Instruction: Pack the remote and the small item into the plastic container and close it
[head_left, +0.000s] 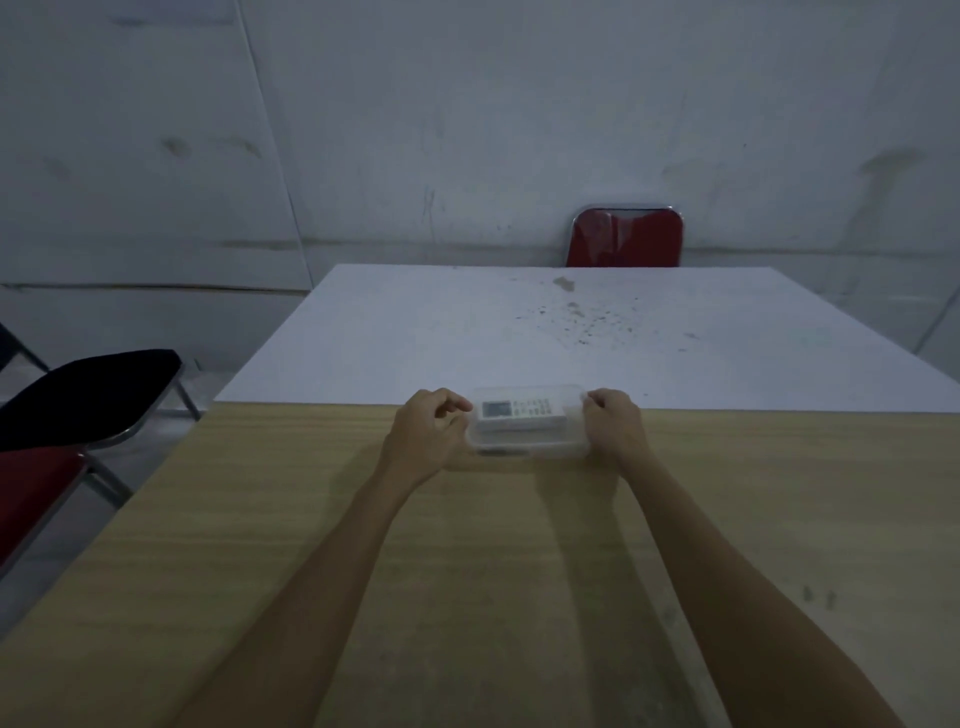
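A clear plastic container (527, 441) sits on the wooden table near the seam with the white table. Inside it lies a white remote (522, 413) with its small screen to the left; a clear lid appears to rest on top. The small item cannot be made out. My left hand (428, 434) is at the container's left end, fingers curled, thumb and forefinger close to the rim. My right hand (615, 423) is at the right end with its fingertips on the top edge. Whether either hand truly grips is unclear.
The wooden table (311, 545) joins a white table (519, 332) with dark specks on it. A red chair back (626, 239) stands beyond the far edge. At the left is a folding chair with a black back (88, 395) and red seat.
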